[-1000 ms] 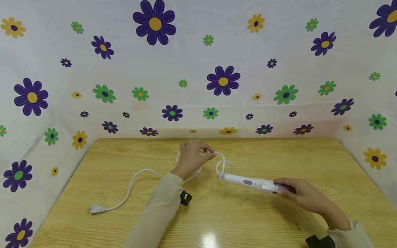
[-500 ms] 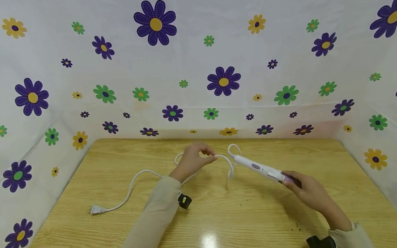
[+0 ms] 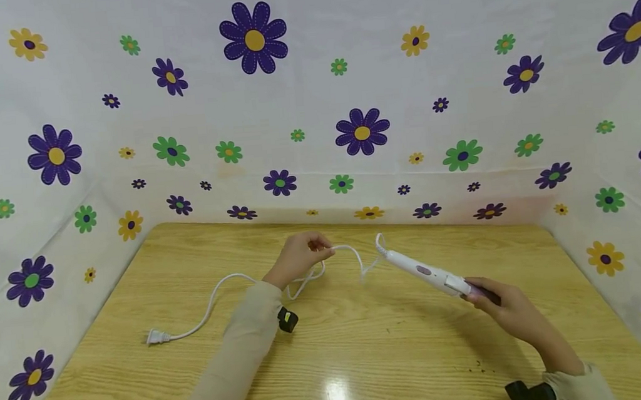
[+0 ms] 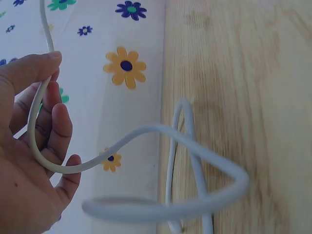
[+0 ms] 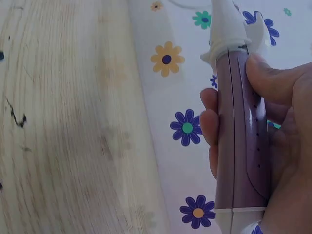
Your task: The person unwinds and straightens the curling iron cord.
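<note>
My left hand [image 3: 299, 258] pinches a white power cord [image 3: 238, 274] between thumb and fingers, raised over the table. In the left wrist view the cord [image 4: 156, 127] curves below the palm and loops toward the wood. To the right, my right hand [image 3: 512, 310] grips a white and purple hair iron [image 3: 422, 272] by its purple end, holding it tilted above the table. The purple barrel [image 5: 241, 131], seamed lengthwise with small holes, lies between thumb and curled fingers in the right wrist view. The cord joins the iron's white handle end, which points toward the left hand.
The two-pin plug [image 3: 156, 336] lies on the left of the wooden table [image 3: 333, 362]. Slack cord [image 3: 304, 283] rests under the left hand. Flower-patterned cloth [image 3: 301, 101] walls the back and both sides. Small dark marks [image 3: 477, 366] show near the right forearm.
The right hand has moved the hair iron rightward, raising its cord end. The left hand has shifted slightly left with the cord. The coil between the hands has drawn out more loosely.
</note>
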Demonstrator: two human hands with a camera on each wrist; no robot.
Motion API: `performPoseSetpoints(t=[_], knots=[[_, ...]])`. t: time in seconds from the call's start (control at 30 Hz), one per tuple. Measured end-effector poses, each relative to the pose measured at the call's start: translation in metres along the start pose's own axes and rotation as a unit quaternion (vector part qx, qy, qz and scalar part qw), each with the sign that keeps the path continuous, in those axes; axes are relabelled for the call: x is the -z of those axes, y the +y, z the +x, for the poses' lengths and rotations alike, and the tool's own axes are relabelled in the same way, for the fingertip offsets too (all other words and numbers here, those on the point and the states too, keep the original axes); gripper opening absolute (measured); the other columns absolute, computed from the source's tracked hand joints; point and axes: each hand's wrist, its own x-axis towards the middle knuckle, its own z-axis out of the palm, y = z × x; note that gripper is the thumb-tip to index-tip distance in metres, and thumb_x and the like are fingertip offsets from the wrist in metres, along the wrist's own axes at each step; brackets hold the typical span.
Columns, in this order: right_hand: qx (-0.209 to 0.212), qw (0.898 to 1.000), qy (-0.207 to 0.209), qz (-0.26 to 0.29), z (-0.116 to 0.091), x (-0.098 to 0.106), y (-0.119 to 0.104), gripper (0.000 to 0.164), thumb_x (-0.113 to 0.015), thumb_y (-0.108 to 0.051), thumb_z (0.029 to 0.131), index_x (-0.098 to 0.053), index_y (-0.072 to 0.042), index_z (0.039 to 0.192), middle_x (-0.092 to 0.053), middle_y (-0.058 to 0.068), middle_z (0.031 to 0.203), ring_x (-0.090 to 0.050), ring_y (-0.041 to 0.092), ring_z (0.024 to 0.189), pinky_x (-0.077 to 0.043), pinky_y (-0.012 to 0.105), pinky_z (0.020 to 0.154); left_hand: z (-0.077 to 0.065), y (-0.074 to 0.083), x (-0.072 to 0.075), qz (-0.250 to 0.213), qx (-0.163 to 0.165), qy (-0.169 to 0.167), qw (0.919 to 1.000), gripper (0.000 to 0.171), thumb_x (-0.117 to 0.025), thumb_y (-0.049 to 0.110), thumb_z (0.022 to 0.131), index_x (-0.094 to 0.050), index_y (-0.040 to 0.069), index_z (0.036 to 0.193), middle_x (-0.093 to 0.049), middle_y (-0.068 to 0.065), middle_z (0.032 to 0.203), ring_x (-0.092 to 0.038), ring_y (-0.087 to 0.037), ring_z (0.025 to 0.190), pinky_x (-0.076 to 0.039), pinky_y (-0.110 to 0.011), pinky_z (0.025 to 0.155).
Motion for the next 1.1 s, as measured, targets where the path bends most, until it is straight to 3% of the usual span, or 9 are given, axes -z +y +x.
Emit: performPoseSetpoints(t=[0.37, 0.87, 1.1], knots=[[-0.002, 0.999, -0.052, -0.004, -0.004, 0.012, 0.021, 0.038, -0.061, -0.012, 0.094, -0.054, 0.007, 0.127, -0.062, 0.023, 0.114, -0.049, -0.008, 0.085, -0.049, 0.020, 0.067, 0.007, -0.018, 0.023, -0.014, 0.042, 0.033, 0.9985, 0.018, -0.069, 0.028, 0.089, -0.071, 0.012, 0.098, -0.065, -0.005, 0.093, -0.056, -0.019, 0.086, -0.047, -0.030, 0.075], [-0.009, 0.998, -0.026, -0.055, -0.004, 0.021, 0.052, 0.035, -0.067, -0.013, 0.090, -0.059, 0.003, 0.119, -0.064, 0.023, 0.113, -0.047, -0.015, 0.092, -0.049, 0.017, 0.071, 0.007, -0.028, 0.031, -0.048, 0.054, 0.051, 0.9961, 0.019, -0.071, 0.025, 0.088, -0.070, 0.008, 0.097, -0.067, -0.007, 0.092, -0.058, -0.017, 0.083, -0.048, -0.027, 0.074], [-0.040, 0.994, -0.019, -0.103, -0.005, 0.028, 0.066, 0.035, -0.068, -0.017, 0.089, -0.060, 0.000, 0.119, -0.064, 0.023, 0.114, -0.054, -0.001, 0.095, -0.048, 0.021, 0.075, 0.007, -0.029, 0.034, -0.052, 0.053, 0.060, 0.9954, 0.018, -0.072, 0.024, 0.087, -0.070, 0.008, 0.097, -0.067, -0.006, 0.090, -0.058, -0.016, 0.082, -0.048, -0.026, 0.073]])
